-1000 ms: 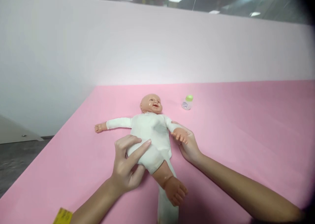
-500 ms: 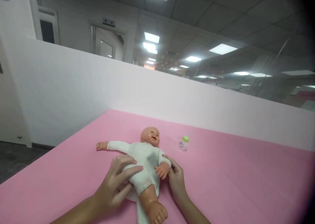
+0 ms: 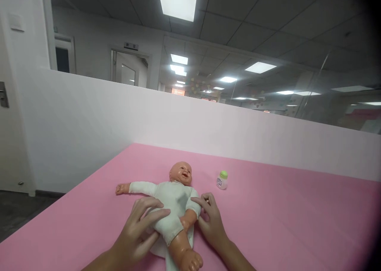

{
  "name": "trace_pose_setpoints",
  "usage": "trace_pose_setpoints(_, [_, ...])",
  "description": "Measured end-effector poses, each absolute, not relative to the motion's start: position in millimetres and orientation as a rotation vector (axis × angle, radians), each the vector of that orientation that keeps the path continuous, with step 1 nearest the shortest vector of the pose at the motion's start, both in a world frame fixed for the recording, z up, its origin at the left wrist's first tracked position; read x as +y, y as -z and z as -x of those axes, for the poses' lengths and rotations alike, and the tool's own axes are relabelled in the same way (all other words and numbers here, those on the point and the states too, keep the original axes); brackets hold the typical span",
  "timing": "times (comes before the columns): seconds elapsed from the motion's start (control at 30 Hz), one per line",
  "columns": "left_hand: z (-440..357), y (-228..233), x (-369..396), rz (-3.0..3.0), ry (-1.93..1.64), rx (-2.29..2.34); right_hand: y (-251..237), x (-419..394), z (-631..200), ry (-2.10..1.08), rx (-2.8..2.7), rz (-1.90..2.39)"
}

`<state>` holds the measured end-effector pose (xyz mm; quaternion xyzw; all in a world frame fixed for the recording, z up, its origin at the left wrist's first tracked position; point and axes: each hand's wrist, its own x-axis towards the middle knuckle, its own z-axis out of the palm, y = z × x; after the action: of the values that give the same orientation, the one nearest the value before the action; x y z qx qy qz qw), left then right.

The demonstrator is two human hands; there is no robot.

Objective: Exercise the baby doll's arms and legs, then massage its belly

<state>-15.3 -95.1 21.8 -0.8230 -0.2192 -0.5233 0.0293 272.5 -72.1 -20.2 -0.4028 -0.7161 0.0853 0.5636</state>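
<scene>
Flanking the doll (image 3: 174, 207) — both hands; bottle (image 3: 222, 180) label unreadable.

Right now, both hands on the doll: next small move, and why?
Probably close both hands and lift the doll a little. The left hand lies over its belly and hip, the right hand against its other side by the folded arm, so both flanks are covered; the bottle stands apart.

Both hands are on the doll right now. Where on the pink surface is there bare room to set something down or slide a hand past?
The pink surface is bare right of the small green-capped bottle, out to the white partition. Another bare strip lies left of the doll, beyond its outstretched arm. It is crowded around the doll's torso, where the left hand and right hand press in from either side.
</scene>
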Motion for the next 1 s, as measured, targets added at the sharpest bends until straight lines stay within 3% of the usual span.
trace_pose_setpoints(0.2, [10.1,-23.9,-96.9,2.519,1.662,-0.694,9.7,-77.6,-260.8,-0.35,-1.546,0.976])
trace_pose_setpoints(0.43, [5.9,-30.3,-92.8,2.469,1.659,-0.781,18.2,-76.0,-260.4,-0.273,-1.643,0.92])
trace_pose_setpoints(0.7, [10.0,-29.3,-93.7,2.572,1.556,-0.647,7.7,-79.2,-258.1,-0.426,-1.56,0.915])
trace_pose_setpoints(1.0, [5.7,-27.3,-91.4,2.543,1.667,-0.721,18.0,-77.1,-254.8,-0.382,-1.587,0.955])
